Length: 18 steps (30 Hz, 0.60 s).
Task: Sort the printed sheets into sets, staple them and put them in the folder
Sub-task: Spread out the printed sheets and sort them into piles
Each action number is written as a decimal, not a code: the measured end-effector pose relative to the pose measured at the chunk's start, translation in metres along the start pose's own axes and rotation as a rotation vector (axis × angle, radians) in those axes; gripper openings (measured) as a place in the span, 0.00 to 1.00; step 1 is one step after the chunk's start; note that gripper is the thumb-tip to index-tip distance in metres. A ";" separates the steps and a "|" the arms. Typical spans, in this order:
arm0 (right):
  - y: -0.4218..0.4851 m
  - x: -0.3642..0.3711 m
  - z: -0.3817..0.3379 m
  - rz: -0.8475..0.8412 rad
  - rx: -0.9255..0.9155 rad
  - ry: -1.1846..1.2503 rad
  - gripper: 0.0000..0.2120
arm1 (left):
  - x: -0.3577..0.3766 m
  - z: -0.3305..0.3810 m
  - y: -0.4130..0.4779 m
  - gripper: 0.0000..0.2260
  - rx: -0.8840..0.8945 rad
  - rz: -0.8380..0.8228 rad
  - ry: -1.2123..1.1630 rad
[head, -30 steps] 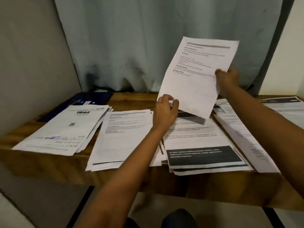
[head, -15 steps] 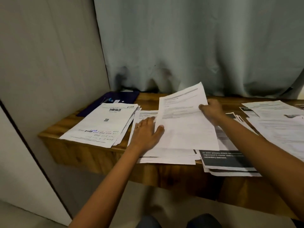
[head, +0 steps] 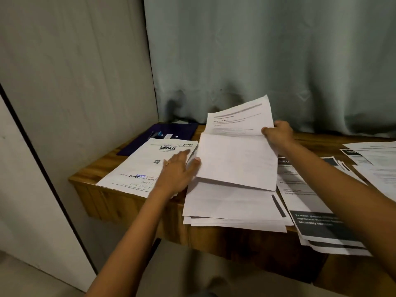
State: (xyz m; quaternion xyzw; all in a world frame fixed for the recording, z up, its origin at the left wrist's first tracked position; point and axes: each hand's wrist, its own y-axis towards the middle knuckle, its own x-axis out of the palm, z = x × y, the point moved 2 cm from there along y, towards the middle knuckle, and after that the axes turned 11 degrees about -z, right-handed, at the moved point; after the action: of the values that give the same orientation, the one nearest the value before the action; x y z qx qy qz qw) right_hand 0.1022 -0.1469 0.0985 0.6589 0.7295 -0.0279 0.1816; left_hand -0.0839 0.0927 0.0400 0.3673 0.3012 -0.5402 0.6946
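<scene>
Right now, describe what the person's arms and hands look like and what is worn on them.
The left forearm and right forearm are bare, no sleeves in view. The left hand wears what looks like a thin ring on one finger; the right hand shows none. No gloves, watch or bracelet visible.

Right hand (head: 278,133) pinches the right edge of a printed sheet (head: 235,159), raised and bent over the middle stack (head: 231,209). Left hand (head: 177,170) lies flat on the blinkit pile (head: 137,170), thumb at the sheet's left edge. Purple folder (head: 171,130) sits at the back of the wooden table (head: 246,243).
</scene>
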 end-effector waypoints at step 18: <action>-0.043 0.230 -0.021 -0.447 0.117 -0.364 0.22 | -0.027 -0.090 -0.026 0.51 -0.131 -0.081 0.309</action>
State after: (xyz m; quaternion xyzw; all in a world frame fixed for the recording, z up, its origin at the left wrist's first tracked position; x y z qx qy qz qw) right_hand 0.0402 0.0722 0.0398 0.4754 0.8091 -0.2270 0.2604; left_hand -0.1171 0.1785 0.0081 0.3874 0.4535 -0.4841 0.6402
